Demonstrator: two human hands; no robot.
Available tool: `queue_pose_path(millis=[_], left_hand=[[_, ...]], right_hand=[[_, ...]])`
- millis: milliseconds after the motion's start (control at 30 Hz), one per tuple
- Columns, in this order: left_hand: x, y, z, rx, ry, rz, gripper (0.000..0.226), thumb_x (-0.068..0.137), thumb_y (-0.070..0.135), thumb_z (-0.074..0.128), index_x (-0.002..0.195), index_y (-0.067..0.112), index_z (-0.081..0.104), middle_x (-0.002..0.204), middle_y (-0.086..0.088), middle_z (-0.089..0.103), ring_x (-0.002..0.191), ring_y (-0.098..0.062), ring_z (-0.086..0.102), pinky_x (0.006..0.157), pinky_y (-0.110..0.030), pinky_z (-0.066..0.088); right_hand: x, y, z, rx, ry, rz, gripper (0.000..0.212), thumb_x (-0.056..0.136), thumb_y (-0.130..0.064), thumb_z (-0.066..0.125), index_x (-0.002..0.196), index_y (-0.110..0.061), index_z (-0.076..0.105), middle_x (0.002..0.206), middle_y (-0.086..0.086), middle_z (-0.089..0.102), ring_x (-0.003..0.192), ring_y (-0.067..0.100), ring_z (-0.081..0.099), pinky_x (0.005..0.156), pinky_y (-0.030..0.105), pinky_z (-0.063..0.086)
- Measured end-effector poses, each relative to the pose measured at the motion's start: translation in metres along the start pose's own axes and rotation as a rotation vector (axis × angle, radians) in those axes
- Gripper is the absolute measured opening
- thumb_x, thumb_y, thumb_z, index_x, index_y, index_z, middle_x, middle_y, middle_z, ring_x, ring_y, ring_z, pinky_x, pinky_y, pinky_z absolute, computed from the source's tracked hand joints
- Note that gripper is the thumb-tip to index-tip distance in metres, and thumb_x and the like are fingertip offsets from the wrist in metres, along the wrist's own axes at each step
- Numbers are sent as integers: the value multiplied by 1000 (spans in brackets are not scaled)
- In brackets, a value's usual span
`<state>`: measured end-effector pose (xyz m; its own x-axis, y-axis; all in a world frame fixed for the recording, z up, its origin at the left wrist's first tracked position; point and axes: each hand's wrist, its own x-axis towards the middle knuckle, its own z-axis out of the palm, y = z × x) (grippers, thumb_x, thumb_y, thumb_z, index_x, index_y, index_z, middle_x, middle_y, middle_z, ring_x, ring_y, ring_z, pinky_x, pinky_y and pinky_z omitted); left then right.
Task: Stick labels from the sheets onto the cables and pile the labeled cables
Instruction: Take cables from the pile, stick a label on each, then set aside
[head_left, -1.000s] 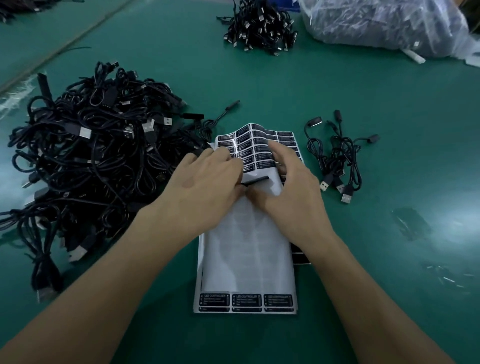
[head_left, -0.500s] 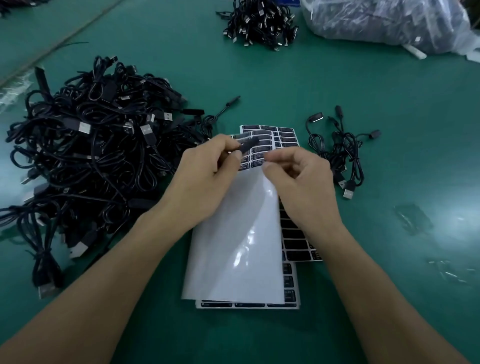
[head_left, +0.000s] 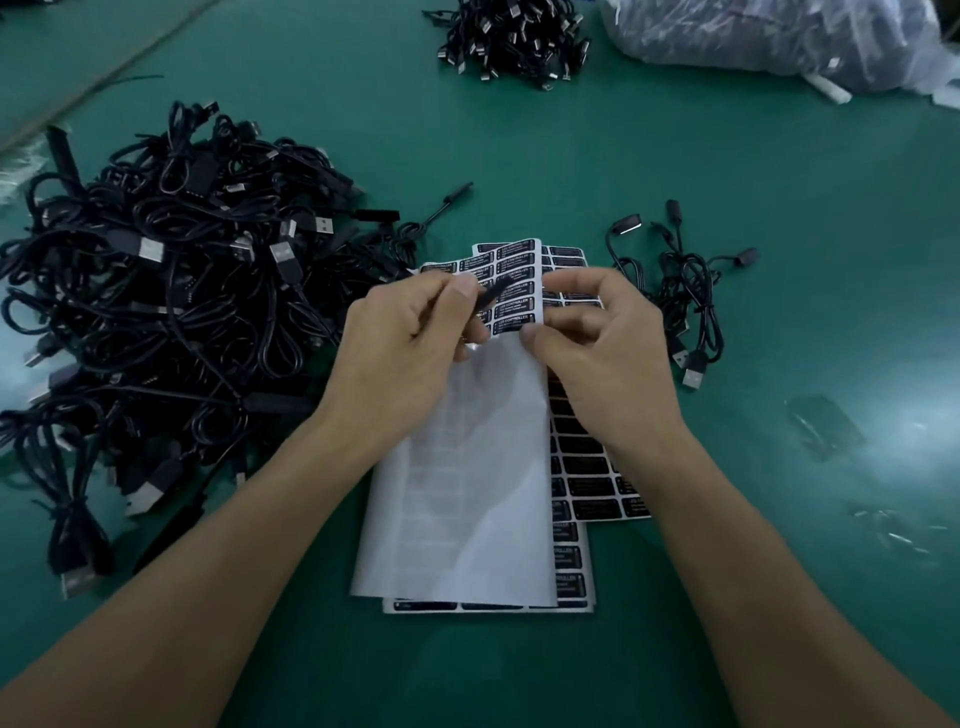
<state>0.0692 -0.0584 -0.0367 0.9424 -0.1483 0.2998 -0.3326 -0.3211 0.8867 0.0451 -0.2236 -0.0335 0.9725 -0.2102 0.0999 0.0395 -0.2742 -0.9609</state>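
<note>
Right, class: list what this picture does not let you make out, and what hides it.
Head view throughout.
- Small print on the top sheet: too small.
- Contents of the plastic bag: cut by top edge, veiled by film.
- The lower sheets: mostly covered by the top sheet and right hand.

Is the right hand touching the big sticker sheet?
Touching. The head view shows the right hand pinching the lifted label sheet at its edge, with the thumb pressed on the paper.

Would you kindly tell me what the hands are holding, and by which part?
The left hand pinches a black label by one end, between thumb and forefinger. The right hand pinches the top label sheet at its right edge.
</note>
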Motion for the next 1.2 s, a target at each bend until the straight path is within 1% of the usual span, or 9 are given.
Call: queue_pose_path(millis=[167,267,333,400,500,667,833,967,1200], left_hand=[[4,-2,-2,-20,-48,-22,19,98,30,57,89,31,74,73,11,70,66,-3,61,67,-28,54],[3,-2,-3,22,-60,-3,21,99,37,55,92,30,74,75,-2,66,67,-24,56,68,-45,53],[2,-2,-3,68,-76,16,25,102,35,53,91,27,74,70,-6,60,63,-24,49,59,-38,46],[0,-2,-1,126,-73,43,32,104,31,52,84,12,68,60,2,45,56,-5,38,53,-26,34],[-2,-1,2,222,4,84,30,105,28,49,85,8,60,67,11,51,63,-3,47,59,-16,38],[-6,2,9,274,66,107,22,106,34,38,97,18,50,75,9,63,70,-18,63,65,-48,53],[-7,3,15,203,74,186,24,102,11,44,120,28,42,81,5,64,73,-13,61,70,-35,48],[-6,1,12,230,34,243,21,99,-1,46,106,18,52,83,-3,64,74,-20,60,67,-38,48],[-6,2,16,265,79,214,18,93,1,57,98,9,72,89,9,69,83,-6,61,77,-10,44]], right_hand=[[1,2,0,16,-21,12,31,85,-8,70,107,-28,60,76,-3,75,75,20,69,79,45,58],[1,2,-1,38,-19,35,33,85,-4,63,107,-28,62,74,5,72,65,18,56,66,39,52],[1,1,-1,91,-27,55,34,84,-1,58,107,-26,62,79,13,71,66,21,52,63,38,47],[1,0,-2,135,-34,63,36,84,1,55,107,-26,63,81,21,70,68,24,50,66,40,46],[2,-2,-4,169,-63,47,39,83,1,56,109,-27,64,81,21,71,69,25,54,70,46,53],[2,-1,-4,202,-96,37,35,82,1,65,108,-23,65,87,9,76,80,23,70,81,42,60],[1,-1,-3,247,-54,35,27,82,1,74,100,-19,71,88,9,77,84,27,74,78,37,61],[1,-2,-3,283,-37,61,23,81,-3,76,96,-20,70,83,9,76,72,23,73,70,32,59],[1,0,-2,267,-29,69,18,79,-9,73,91,-19,65,80,3,75,77,16,68,84,42,56]])
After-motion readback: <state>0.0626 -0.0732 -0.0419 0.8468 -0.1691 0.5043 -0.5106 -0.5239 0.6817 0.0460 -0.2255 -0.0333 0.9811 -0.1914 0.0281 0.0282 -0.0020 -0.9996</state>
